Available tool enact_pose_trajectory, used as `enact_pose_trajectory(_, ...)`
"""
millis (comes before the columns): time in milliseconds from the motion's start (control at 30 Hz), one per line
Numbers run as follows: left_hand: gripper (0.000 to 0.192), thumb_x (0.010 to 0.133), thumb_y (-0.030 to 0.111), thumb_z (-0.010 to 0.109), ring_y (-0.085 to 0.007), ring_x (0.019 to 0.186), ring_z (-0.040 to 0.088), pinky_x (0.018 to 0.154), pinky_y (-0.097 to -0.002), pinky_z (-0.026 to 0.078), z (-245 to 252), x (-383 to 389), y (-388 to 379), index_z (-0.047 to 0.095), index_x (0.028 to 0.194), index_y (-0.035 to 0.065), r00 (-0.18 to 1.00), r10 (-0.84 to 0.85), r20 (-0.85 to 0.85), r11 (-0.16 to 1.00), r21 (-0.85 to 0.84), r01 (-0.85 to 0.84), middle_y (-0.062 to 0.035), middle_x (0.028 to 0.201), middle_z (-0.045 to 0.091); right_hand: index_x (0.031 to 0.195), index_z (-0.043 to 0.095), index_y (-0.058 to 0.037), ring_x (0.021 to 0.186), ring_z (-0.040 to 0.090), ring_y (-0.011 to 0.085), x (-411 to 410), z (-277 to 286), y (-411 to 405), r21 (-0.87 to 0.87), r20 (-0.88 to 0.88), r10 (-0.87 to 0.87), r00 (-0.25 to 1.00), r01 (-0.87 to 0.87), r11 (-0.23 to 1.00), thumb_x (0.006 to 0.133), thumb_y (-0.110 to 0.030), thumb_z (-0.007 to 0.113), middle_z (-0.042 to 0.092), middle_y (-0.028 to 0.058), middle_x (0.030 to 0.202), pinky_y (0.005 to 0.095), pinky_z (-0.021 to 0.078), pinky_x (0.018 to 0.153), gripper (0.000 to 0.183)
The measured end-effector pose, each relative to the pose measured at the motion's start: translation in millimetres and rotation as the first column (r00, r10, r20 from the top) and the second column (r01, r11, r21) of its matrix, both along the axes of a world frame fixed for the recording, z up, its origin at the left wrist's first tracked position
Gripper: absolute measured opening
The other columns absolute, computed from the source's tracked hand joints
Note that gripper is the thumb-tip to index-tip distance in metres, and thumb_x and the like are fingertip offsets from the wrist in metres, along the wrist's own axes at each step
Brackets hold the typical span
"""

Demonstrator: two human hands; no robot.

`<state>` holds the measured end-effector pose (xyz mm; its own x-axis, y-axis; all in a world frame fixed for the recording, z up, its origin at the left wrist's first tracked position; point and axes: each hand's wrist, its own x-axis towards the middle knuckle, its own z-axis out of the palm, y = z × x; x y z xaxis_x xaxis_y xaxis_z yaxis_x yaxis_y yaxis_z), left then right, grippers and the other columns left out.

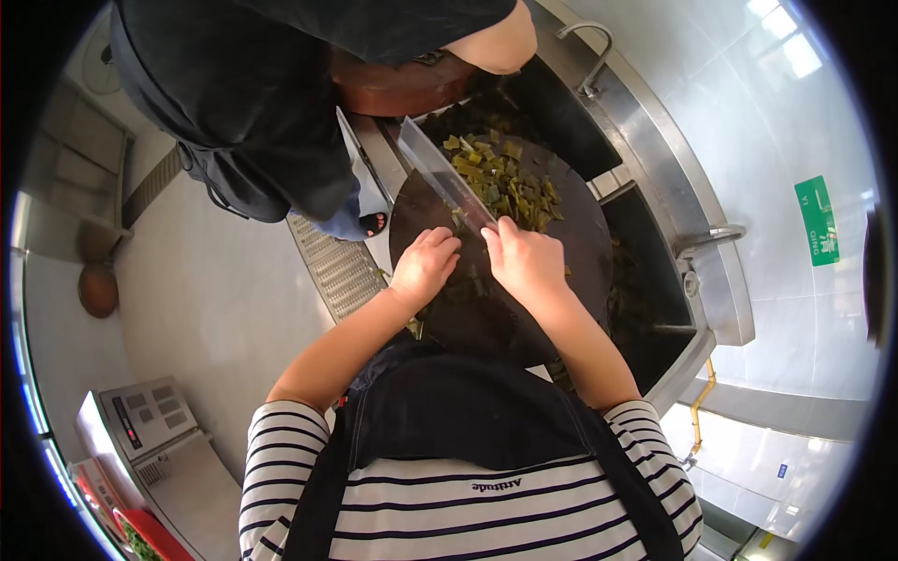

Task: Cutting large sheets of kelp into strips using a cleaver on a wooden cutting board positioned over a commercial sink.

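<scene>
My right hand (527, 261) is closed around the handle end of a wide-bladed cleaver (443, 172), whose blade slants up and to the left. A dark round chopping board (505, 315) lies beneath both hands. Chopped pieces of green-brown leafy vegetable (515, 189) are heaped on the board's far part, to the right of the blade. My left hand (426, 265) is over the board's left part with curled fingers, close to the cleaver's near end. Whether anything is between those fingers cannot be made out.
Sink basins (649, 280) with taps (596, 59) run along the right. Another person in a dark apron (238, 119) stands at the upper left beside a second round board (400, 88). A metal floor grate (344, 270) lies left of my board. A steel appliance (165, 428) stands lower left.
</scene>
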<state>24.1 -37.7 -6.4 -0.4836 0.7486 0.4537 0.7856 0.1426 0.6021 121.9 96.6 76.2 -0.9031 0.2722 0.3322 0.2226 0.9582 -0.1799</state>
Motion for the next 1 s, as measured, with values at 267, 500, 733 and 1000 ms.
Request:
enact_pose_trajectory(267,0.021,0.068,0.003,0.068,-0.0292,0.089,0.057,0.078,-0.0355,0.048,-6,0,-1,0.061,0.087,0.0015,0.999,0.0,-0.043,1.0,0.01,0.001,-0.0114,0.094,0.058,0.073,0.051,-0.0066,0.047,0.06,0.0284,-6,0,2,-0.023,0.207,-0.03,0.978,0.036,0.999,0.088,-0.023,0.051,0.057,0.0112,0.05,0.0388,0.0468,0.044,0.022)
enact_pose_trajectory(500,0.02,0.069,0.003,0.067,-0.0296,0.089,0.057,0.077,-0.0354,0.048,-5,0,-1,0.061,0.088,0.0018,0.997,-0.024,-0.076,1.0,-0.016,0.023,-0.0116,0.094,0.058,0.074,0.052,-0.0066,0.049,0.061,0.0294,-2,-19,-4,-0.07,0.222,0.02,0.975,-0.005,0.998,0.087,-0.024,0.052,0.058,0.0126,0.052,0.0402,0.0477,0.046,0.022)
enact_pose_trajectory(733,0.019,0.069,0.002,0.066,-0.0288,0.088,0.057,0.076,-0.0361,0.048,-9,-5,10,0.06,0.087,0.0022,0.996,0.011,-0.088,0.999,0.038,-0.008,-0.0111,0.09,0.058,0.073,0.052,-0.0072,0.051,0.061,0.0314,-9,-21,15,-0.008,0.184,-0.103,0.978,0.106,0.994,0.087,-0.027,0.053,0.059,0.0133,0.053,0.0407,0.0485,0.047,0.024)
enact_pose_trajectory(1000,0.028,0.065,0.0,0.063,-0.0306,0.084,0.056,0.072,-0.0369,0.048,-1,-16,27,0.056,0.092,0.0029,0.995,0.087,0.057,0.996,-0.036,-0.085,-0.0132,0.09,0.056,0.071,0.052,-0.0071,0.048,0.059,0.0317,0,-13,22,-0.035,0.117,-0.165,0.979,0.17,0.985,0.087,-0.028,0.054,0.056,0.0122,0.05,0.041,0.0466,0.045,0.027)
